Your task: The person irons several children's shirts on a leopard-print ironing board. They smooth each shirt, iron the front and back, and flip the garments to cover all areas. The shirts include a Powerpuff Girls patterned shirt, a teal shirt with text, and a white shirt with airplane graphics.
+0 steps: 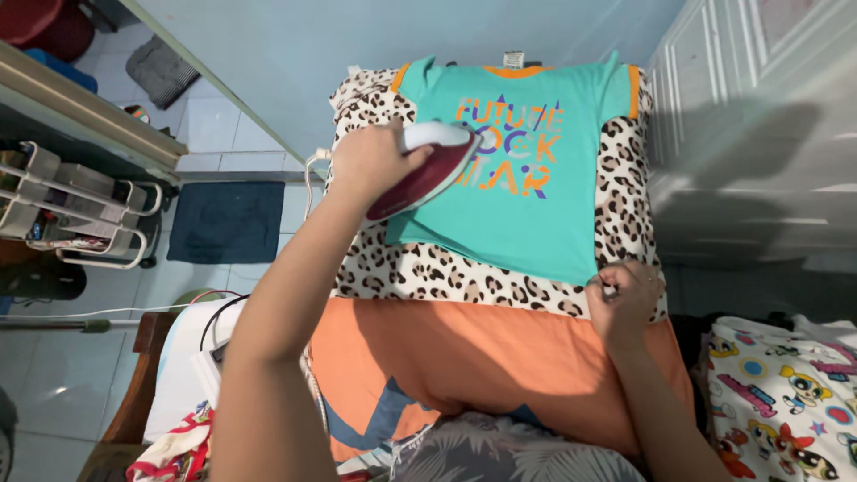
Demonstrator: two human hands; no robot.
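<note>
A small teal T-shirt (527, 223) with orange trim and a printed front lies flat on a leopard-print cover (428, 272) over an ironing surface. My left hand (379, 161) grips the handle of a maroon and white iron (428, 170), which rests on the shirt's left side, over the print. My right hand (620, 299) pinches the shirt's lower right hem at the near edge of the leopard cover. An orange cloth (464, 357) hangs over the near end of the surface.
A white panelled door (750, 134) stands at the right. Cartoon-print fabric (786, 393) lies at the lower right. Left of the board are a wooden chair with white items (183, 366), a dark floor mat (228, 221) and a white rack (80, 210). The iron's white cord (310, 178) trails off left.
</note>
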